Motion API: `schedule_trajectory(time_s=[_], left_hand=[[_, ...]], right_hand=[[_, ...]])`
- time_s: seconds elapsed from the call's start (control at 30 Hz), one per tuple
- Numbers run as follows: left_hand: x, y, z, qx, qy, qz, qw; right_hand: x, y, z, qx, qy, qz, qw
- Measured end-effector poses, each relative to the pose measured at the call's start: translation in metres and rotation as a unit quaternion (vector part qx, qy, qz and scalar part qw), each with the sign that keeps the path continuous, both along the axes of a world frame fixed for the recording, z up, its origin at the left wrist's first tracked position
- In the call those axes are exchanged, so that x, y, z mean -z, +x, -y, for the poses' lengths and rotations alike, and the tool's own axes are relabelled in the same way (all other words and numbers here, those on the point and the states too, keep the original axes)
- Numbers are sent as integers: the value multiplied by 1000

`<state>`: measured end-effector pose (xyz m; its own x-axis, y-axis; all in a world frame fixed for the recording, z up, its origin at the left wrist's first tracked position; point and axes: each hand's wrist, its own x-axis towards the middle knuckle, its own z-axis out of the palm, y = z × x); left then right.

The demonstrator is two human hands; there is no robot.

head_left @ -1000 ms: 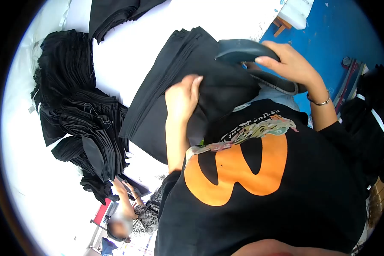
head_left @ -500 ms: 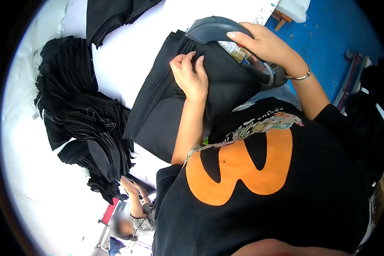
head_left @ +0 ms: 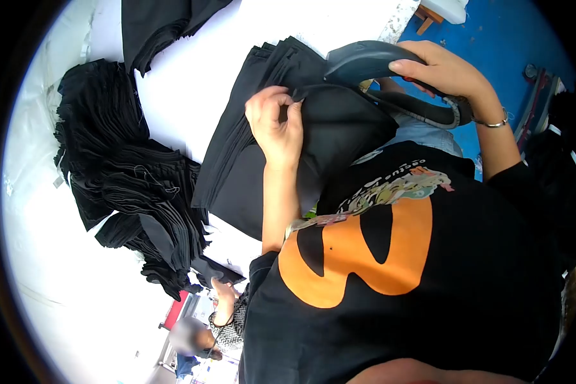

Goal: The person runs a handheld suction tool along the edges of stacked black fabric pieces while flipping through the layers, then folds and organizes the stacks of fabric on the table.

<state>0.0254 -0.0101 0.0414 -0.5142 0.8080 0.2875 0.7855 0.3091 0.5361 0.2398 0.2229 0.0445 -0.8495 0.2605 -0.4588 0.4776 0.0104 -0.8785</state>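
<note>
I have the cloth (head_left: pixel 349 121) at upper centre, a fold pinched in my left hand (head_left: pixel 276 125); my right hand (head_left: pixel 451 72), upper right, grips the tool (head_left: pixel 365 62); black piles (head_left: pixel 128 169) lie left, a co-worker's hand (head_left: pixel 224 291) below.

We see a blue floor (head_left: pixel 502 54), a white table (head_left: pixel 185 96), brown wooden legs (head_left: pixel 427 18) and, in the left-hand glare, perhaps plastic sheeting (head_left: pixel 51 256).

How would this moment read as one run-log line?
left hand: pinches black fabric stack; right hand: grips dark handheld tool; beside: rumpled black fabric pile
</note>
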Motion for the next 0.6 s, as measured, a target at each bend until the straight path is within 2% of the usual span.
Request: schedule_trajectory(time_s=[0.07, 0.1, 0.13, 0.2, 0.27, 0.33, 0.37, 0.4, 0.47, 0.5, 0.53, 0.6], left_hand=[[8, -3, -2, 31, -8, 63, 998], [6, 3, -9, -27, 2, 128, 991], [2, 4, -15, -63, 35, 178, 981], [-1, -3, -15, -24, 42, 109, 993], [-3, 0, -15, -30, 47, 129, 990], [4, -1, -12, -47, 56, 217, 973], [4, 0, -12, -65, 44, 271, 959], [3, 1, -12, -66, 41, 273, 959], [3, -1, -16, -47, 27, 244, 968], [2, -3, -12, -36, 11, 198, 979], [-3, -5, -6, -17, 20, 250, 968], [-32, -19, 21, 40, -77, 488, 869]], right_hand=[[0, -4, 1, -9, 14, -32, 999], [7, -17, 3, -13, 55, 1, 998], [13, -31, 15, 57, 57, -64, 995], [6, -41, 23, 116, 65, -54, 990], [1, -23, 13, 108, 45, -46, 992], [-4, -1, 1, 104, 37, -49, 993], [-9, 4, -3, 81, -3, -46, 996], [-12, 8, -5, 60, -42, -42, 996], [-2, -16, 8, -11, 38, -66, 997], [33, -33, 20, 32, 275, -213, 937], [16, -37, 17, 44, 207, -152, 965], [-7, -42, 11, 87, 107, -65, 988]])
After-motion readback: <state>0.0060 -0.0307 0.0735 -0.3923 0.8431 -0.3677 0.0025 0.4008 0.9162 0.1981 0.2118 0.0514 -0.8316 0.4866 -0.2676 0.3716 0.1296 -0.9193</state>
